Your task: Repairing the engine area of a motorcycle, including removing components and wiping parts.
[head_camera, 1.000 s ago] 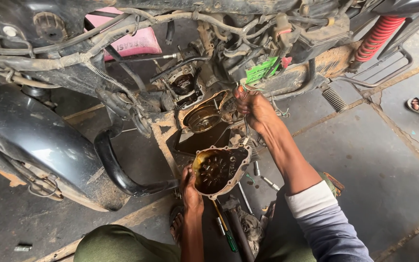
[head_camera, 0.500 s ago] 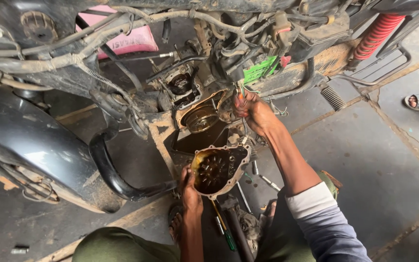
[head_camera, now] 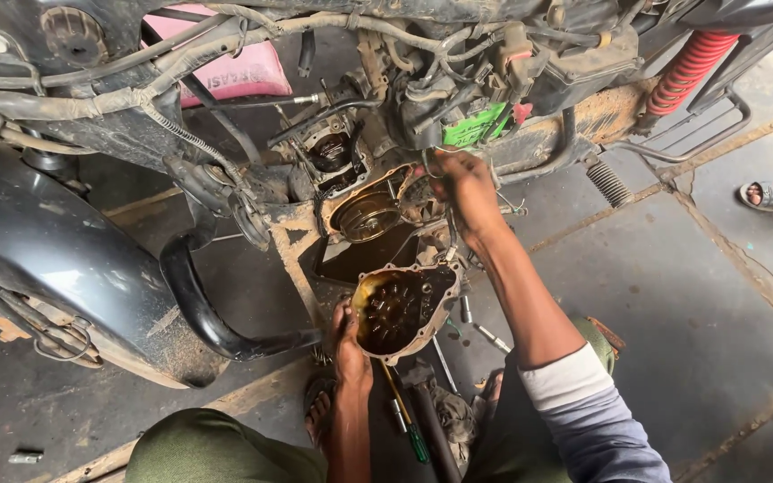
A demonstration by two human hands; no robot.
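You have one view only, from the camera on your head, looking steeply down and forward past your knees at the lower edge of the frame, so no second view shares anything with it. It sits close to the work: the engine (head_camera: pixel 360 206) fills the upper middle, your left hand (head_camera: pixel 348 344) comes up from the bottom centre and your right hand (head_camera: pixel 465 192) from the lower right. The floor (head_camera: pixel 700 295) runs off to the right.
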